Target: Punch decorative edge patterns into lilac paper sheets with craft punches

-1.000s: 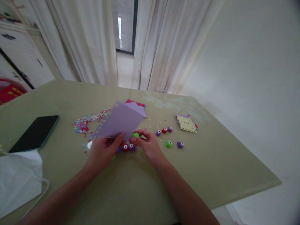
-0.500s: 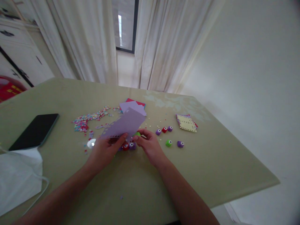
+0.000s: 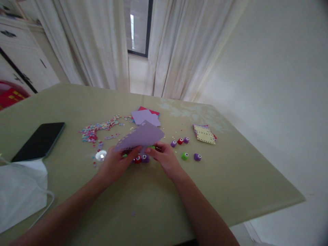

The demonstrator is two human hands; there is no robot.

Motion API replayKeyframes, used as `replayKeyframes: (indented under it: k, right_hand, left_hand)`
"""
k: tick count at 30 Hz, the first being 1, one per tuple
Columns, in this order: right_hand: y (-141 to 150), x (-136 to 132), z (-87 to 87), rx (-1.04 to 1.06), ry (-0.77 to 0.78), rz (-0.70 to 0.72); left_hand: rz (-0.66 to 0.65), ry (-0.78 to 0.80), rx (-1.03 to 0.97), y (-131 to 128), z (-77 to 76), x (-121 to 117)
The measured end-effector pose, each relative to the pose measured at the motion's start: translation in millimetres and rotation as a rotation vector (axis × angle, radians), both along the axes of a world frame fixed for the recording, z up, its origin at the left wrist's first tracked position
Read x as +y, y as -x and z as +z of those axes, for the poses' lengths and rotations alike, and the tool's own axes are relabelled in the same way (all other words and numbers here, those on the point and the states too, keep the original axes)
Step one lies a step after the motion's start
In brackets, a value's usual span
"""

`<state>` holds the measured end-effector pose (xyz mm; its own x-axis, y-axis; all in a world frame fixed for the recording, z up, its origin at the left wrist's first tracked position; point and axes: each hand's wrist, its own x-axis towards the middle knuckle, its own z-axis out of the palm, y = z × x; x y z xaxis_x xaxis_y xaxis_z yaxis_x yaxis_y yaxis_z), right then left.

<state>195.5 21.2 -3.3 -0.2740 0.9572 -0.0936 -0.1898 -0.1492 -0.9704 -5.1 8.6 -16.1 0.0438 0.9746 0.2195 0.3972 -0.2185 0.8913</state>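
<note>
My left hand [image 3: 116, 163] pinches a lilac paper sheet [image 3: 142, 137] with punched holes along one edge, held low and almost flat over the table. My right hand [image 3: 165, 158] is closed around a small green punch [image 3: 152, 147], mostly hidden under the sheet's edge. Right in front of my hands sit a red punch [image 3: 137, 159] and a purple punch [image 3: 145, 158].
More small punches [image 3: 179, 141] and a green one [image 3: 184, 156] lie to the right, near a stack of punched cards [image 3: 204, 134]. Coloured paper sheets [image 3: 145, 116] and confetti [image 3: 98, 128] lie behind. A black phone [image 3: 38, 140] and a white face mask [image 3: 19, 193] lie at the left.
The lilac sheet has tipped from steeply raised to nearly flat and low over the table. Both hands stayed in place.
</note>
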Motion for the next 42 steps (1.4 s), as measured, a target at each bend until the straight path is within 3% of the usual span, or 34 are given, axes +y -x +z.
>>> replayKeyframes:
  k: [4, 10, 31, 42]
  right_hand:
    - [-1, 2, -5.6, 0.035, 0.044, -0.025]
    - [0, 1, -11.2, 0.005, 0.069, 0.050]
    - [10, -5, -6.0, 0.005, 0.077, 0.029]
    - [16, -10, -2.0, 0.048, 0.061, -0.004]
  left_hand:
    - [-0.013, 0.036, -0.040, -3, -1.3, 0]
    - [-0.062, 0.070, -0.009, -3, 1.5, -2]
    - [-0.044, 0.126, -0.087, -9, 9.7, -5]
    - [0.033, 0.067, -0.116, -10, 15.8, -6]
